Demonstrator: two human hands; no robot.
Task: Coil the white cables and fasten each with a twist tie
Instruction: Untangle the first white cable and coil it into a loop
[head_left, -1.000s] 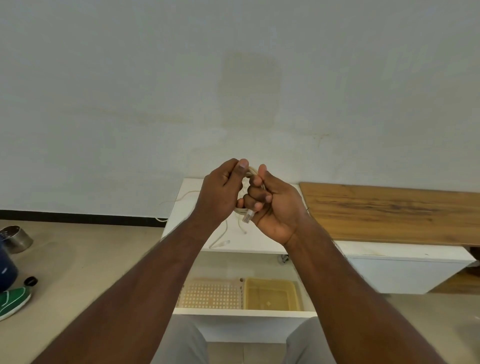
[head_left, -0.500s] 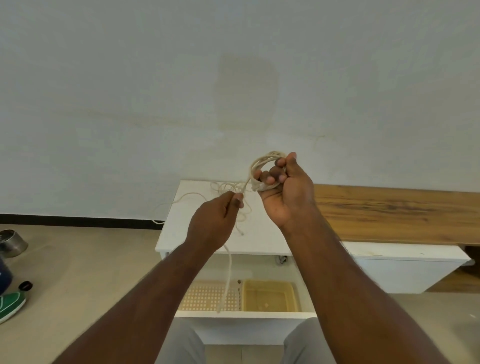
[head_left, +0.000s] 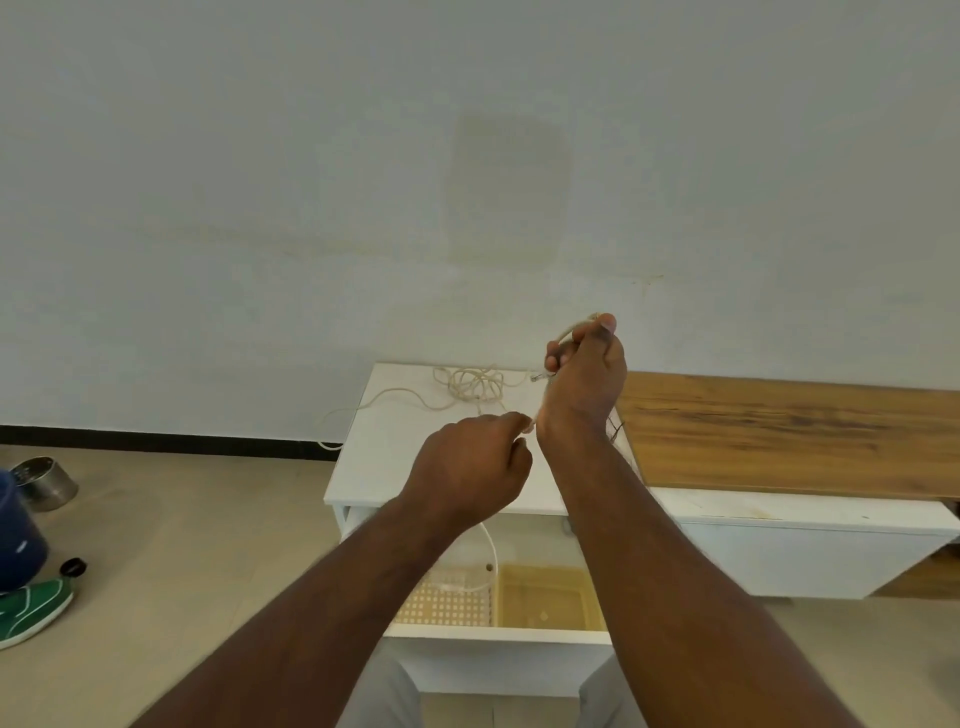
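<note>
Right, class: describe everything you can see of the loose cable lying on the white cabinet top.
The loose cable is thin, off-white and looks like flexible plastic cord. It lies slack on the white cabinet top near the back edge, bunched in a few untidy overlapping loops. One strand trails left, over the cabinet's edge and down toward the floor. Neither hand touches it, and no tie is visible on it.

Bare forearms (head_left: 675, 571), grey trousers (head_left: 384, 691)

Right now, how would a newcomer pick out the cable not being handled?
Find the white cabinet against the wall, left of the wooden board. On its top near the back lies a loose white cable, tangled and trailing off the left edge, touched by neither hand.
</note>
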